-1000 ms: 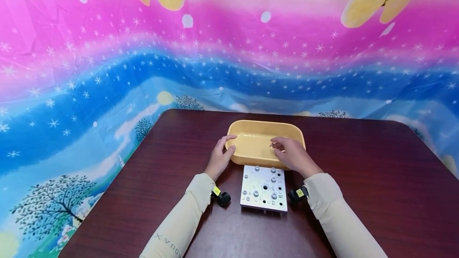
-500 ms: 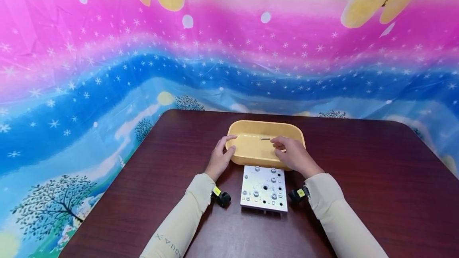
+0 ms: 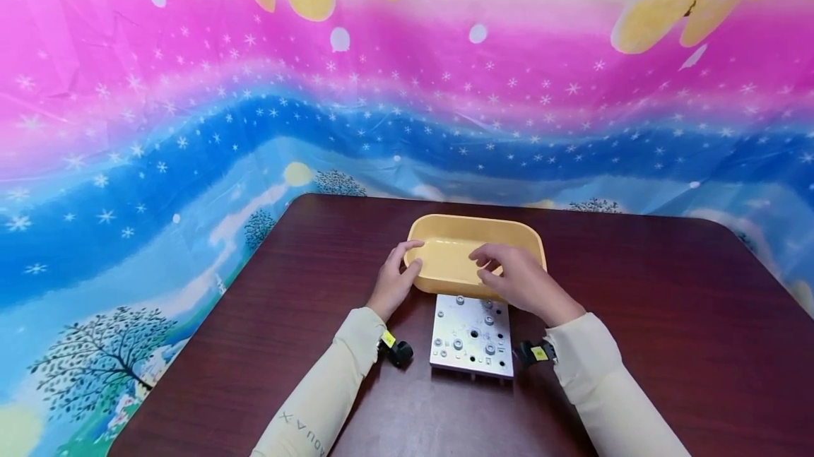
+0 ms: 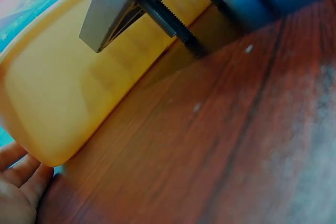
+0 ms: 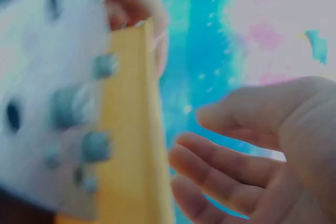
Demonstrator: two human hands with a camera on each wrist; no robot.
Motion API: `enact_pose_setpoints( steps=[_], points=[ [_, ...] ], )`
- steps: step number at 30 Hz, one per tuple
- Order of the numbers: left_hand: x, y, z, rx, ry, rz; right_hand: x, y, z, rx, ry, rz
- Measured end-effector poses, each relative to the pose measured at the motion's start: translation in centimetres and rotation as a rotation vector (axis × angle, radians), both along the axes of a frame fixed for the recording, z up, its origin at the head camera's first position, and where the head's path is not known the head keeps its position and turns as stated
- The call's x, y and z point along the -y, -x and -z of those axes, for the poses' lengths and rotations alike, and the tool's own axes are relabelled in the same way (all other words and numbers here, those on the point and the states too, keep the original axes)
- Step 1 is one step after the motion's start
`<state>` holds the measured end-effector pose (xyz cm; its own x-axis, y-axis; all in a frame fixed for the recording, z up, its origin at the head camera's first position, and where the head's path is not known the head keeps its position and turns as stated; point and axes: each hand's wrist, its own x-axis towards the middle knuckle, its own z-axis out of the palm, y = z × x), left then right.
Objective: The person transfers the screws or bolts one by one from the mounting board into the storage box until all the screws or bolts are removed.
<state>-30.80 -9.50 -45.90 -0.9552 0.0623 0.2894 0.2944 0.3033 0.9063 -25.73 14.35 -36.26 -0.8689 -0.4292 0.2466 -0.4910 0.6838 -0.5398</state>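
Observation:
A yellow plastic tray (image 3: 473, 231) stands on the dark table. At its left end, my left hand (image 3: 392, 279) grips the rim, its thumb at the front edge and its index finger over the side. My right hand (image 3: 518, 277) hovers over the right part of the tray, fingers bent and apart from the thumb. Nothing shows between these fingers in the right wrist view, where the hand (image 5: 310, 145) faces the tray's wall (image 5: 128, 129). Just in front of the tray is a silver metal plate (image 3: 454, 358) fitted with several socket-head screws.
In the left wrist view, threaded screw shanks (image 4: 165, 17) stick out beneath the plate and hold it above the wooden table (image 4: 210, 129). A printed cloth backdrop (image 3: 381, 111) hangs behind the table's far edge.
A small screw left my right fingertips and showed in the tray half a second ago; now it is out of sight. My right hand has shifted slightly left over the tray. My left hand stays.

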Motion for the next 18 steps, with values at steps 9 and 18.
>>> enact_pose_setpoints(
  steps=[9, 18],
  points=[
    [-0.1, -0.1, 0.1, -0.004, -0.002, -0.008, 1.9, -3.6, -2.7, 0.17, -0.191, -0.217],
    [0.0, -0.1, 0.0, -0.013, 0.008, -0.009, 4.1, -6.0, -3.1, 0.183, -0.311, -0.287]
  ],
)
